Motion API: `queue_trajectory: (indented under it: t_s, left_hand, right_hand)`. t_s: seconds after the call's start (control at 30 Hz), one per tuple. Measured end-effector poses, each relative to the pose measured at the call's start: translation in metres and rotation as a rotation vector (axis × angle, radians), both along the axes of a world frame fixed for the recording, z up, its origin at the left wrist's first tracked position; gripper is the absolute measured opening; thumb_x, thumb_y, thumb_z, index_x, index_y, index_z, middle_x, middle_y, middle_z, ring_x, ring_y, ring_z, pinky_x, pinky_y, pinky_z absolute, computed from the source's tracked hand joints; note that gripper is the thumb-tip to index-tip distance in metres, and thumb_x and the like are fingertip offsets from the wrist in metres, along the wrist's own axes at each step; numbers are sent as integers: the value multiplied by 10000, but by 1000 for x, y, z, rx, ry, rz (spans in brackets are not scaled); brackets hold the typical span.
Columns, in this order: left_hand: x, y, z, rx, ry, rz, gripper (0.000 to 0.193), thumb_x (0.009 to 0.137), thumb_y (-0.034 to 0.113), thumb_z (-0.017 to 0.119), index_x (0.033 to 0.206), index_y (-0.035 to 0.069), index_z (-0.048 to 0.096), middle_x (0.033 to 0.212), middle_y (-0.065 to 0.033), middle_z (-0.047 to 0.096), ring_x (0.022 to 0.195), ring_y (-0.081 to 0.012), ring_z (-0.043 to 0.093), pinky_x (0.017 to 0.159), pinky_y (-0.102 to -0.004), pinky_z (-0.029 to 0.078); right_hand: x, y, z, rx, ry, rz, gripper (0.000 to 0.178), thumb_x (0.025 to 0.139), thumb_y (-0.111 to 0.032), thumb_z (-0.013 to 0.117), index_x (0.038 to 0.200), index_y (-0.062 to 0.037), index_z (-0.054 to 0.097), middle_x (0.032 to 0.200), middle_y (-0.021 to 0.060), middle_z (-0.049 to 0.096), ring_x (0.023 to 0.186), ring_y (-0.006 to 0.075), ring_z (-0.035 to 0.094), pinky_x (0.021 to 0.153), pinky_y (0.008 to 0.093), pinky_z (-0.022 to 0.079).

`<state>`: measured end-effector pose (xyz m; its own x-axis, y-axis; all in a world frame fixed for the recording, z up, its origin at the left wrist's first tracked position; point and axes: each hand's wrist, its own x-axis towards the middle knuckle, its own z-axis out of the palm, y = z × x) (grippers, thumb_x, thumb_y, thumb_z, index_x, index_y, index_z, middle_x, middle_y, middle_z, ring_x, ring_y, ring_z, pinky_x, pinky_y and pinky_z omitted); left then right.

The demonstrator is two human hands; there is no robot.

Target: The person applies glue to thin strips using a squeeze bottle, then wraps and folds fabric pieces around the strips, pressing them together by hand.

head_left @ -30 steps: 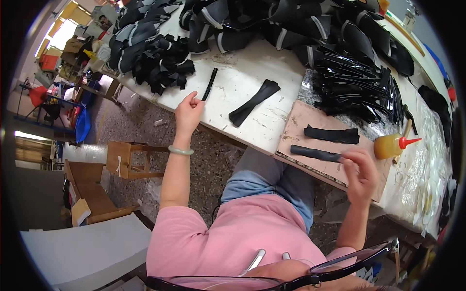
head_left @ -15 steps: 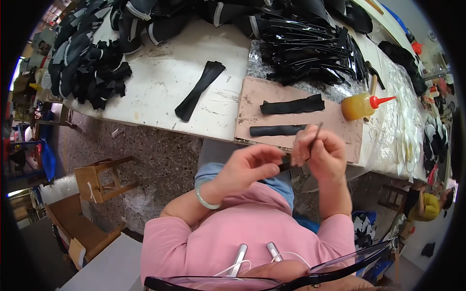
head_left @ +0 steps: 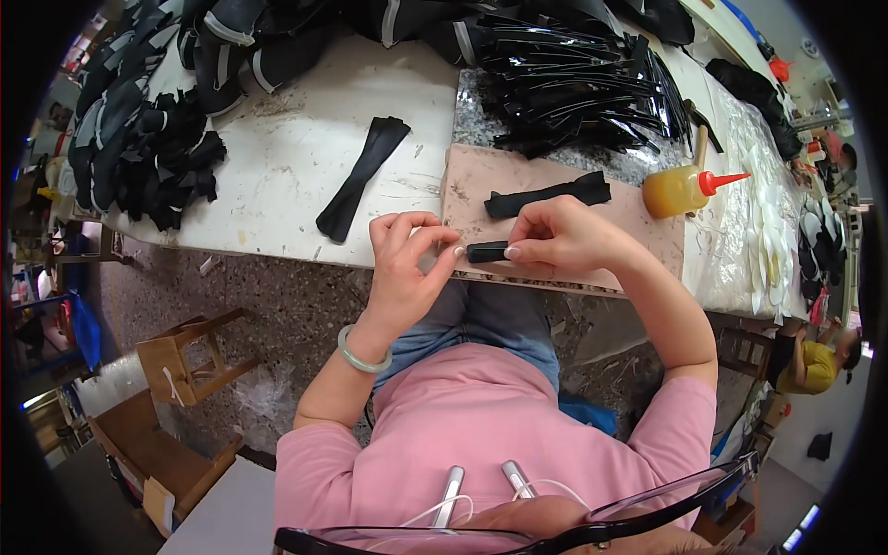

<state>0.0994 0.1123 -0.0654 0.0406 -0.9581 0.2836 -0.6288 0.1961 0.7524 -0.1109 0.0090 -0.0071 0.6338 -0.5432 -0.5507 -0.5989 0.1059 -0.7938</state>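
Observation:
A short black strip (head_left: 487, 252), slightly glossy, lies near the front edge of the pinkish-beige board (head_left: 472, 208). Thumb and fingers of my right hand (head_left: 560, 239) pinch it from the right and cover its right part. At its left end my left hand (head_left: 404, 264) brings thumb and index tips close together, with the other fingers curled loosely above. Just behind, a second black strip (head_left: 550, 194) lies on the board, partly covered by my right hand. Left of the board, a twisted black strip (head_left: 363, 180) rests on the white tabletop (head_left: 277, 166).
A yellow glue bottle (head_left: 672, 191) with a red nozzle lies at the board's right, near a wooden-handled hammer (head_left: 700, 139). Behind the board are stacked glossy black strips (head_left: 573, 83). Black pieces (head_left: 148, 139) pile up at the far left. A wooden stool (head_left: 194, 361) stands below the table's left side.
Both hands have moved forward from above my lap onto the board. The right hand now grips the front strip; the left has come to its left end. The view has shifted slightly.

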Motion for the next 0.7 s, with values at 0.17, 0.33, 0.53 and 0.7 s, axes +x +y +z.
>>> queue_trajectory:
  t_s: [0.17,0.33,0.53,0.7]
  left_hand:
    - [0,-1,-1,33,60,-14,141,750,88,710,886,78,676,976,-52,568,1013,-240,419,885,-338,368]
    - [-9,-5,1,12,53,-24,135,755,99,711,880,76,666,981,-63,551,1005,-253,417,878,-349,365]
    - [-16,-8,5,-53,-78,-74,141,723,52,686,852,90,643,951,-57,555,989,-273,412,877,-364,348]
    - [-25,-9,13,-101,-141,-177,225,701,-28,613,874,110,653,908,-11,581,959,-262,434,855,-371,331]
  right_hand:
    - [3,-3,-5,-100,38,67,165,834,-141,683,843,14,628,621,21,606,518,65,549,482,214,411]
    - [6,-4,-5,-203,74,114,177,826,-154,693,826,13,633,613,18,610,508,65,552,477,218,413]
    - [-9,-14,7,-85,156,87,168,812,-137,703,815,18,637,625,31,630,529,87,593,496,221,444]
    - [-50,-26,9,4,149,37,141,806,-104,701,830,22,645,646,53,648,577,102,635,537,223,493]
